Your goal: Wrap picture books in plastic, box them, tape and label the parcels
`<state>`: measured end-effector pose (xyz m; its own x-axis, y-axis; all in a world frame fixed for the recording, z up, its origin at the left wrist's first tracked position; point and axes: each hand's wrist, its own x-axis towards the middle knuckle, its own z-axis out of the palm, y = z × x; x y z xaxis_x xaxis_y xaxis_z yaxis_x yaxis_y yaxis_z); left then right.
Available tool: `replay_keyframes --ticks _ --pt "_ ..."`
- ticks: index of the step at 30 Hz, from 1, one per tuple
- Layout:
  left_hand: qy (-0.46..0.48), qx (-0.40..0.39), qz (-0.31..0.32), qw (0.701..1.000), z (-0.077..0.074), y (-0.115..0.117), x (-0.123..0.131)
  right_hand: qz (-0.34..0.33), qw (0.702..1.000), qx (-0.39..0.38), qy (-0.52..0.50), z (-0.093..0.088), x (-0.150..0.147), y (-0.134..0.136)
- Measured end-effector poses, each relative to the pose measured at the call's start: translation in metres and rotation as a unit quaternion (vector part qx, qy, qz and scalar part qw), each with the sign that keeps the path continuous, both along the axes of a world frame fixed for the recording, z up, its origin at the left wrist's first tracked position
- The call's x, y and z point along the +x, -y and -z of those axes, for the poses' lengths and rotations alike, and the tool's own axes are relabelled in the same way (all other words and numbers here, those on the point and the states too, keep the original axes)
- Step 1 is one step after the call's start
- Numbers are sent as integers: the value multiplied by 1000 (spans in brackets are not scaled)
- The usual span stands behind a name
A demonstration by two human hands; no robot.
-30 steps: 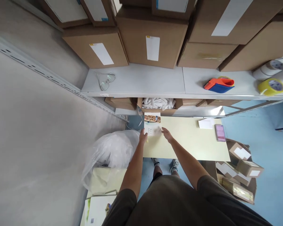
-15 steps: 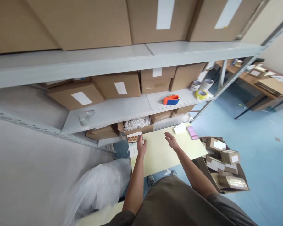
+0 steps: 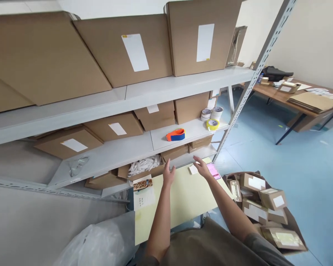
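Note:
My left hand (image 3: 168, 175) is raised over the pale yellow table (image 3: 180, 199) with its fingers spread, and it holds nothing. My right hand (image 3: 202, 167) hovers open near the table's far right end, close to a small white card (image 3: 193, 169) and a pink item (image 3: 213, 171). A white printed sheet (image 3: 143, 197) and a picture card (image 3: 142, 183) lie at the table's left end, away from both hands.
Grey metal shelving (image 3: 144, 138) stands behind the table with cardboard boxes (image 3: 124, 51), an orange and blue tape dispenser (image 3: 175, 135), tape rolls (image 3: 212, 113), glasses (image 3: 77, 167) and a box of white items (image 3: 144, 165). Small parcels (image 3: 266, 199) fill an open carton at right. A plastic bag (image 3: 100, 242) lies at left.
The view has swung up and to the right, bringing the upper shelves and far room into sight. Both hands have left the white sheet and moved rightward above the table, fingers apart.

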<state>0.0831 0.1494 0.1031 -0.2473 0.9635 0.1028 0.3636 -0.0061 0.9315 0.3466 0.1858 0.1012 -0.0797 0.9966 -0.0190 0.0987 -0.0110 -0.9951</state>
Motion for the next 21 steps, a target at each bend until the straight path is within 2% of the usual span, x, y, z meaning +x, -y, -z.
replay_keyframes --ticks 3,6,9,12,16,21 --pt "5 0 -33 999 -8 -8 13 -43 999 19 27 -17 0 -50" --pt "6 7 -71 997 -19 -6 21 -73 988 99 93 -46 -15 -108" --pt "5 7 -108 994 -31 7 19 -98 966 194 139 -77 -40 -164" --pt "4 -3 -140 990 -39 28 11 -154 936 236 210 -94 -67 -204" --pt "2 -5 -190 982 -38 54 -3 -183 903 216 323 -92 -93 -228" --pt "4 -4 -202 979 -35 67 -16 -190 889 193 369 -92 -102 -226"
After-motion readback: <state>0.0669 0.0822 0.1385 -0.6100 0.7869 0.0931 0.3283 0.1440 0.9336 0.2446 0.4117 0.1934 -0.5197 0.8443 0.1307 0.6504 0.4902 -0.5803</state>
